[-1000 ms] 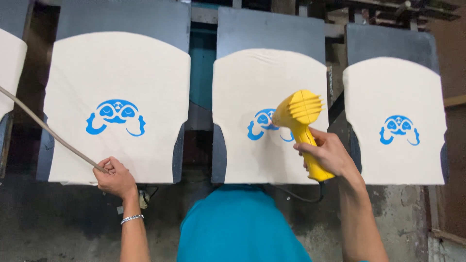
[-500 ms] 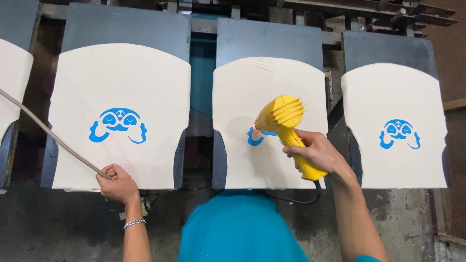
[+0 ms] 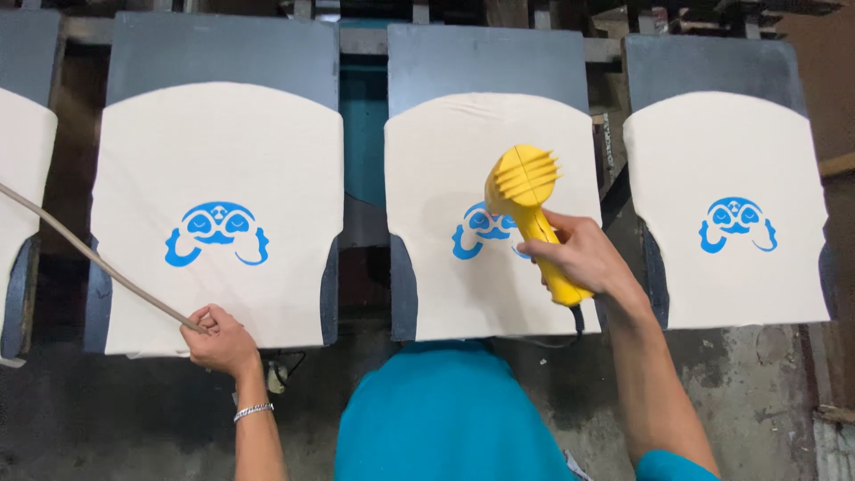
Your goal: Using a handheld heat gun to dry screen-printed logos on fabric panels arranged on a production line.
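Right hand [image 3: 581, 258] closed around the grip of a yellow heat gun [image 3: 533, 214], nozzle held over the blue print [image 3: 481, 232] on the middle cloth [image 3: 463, 294]; gun rising up and left from the fist, cord trailing below the wrist. Left hand [image 3: 216, 338] fisted on the end of a thin rod [image 3: 89, 258], at the lower edge of the left cloth [image 3: 214, 142]; rod slanting up and left out of view. Left print [image 3: 216, 233] above that hand, well apart from the gun. Third cloth [image 3: 726, 151] with its print to the right, untouched. Each cloth stretched over a grey board [image 3: 485, 58]. Teal shirt [image 3: 445, 419] between the arms.
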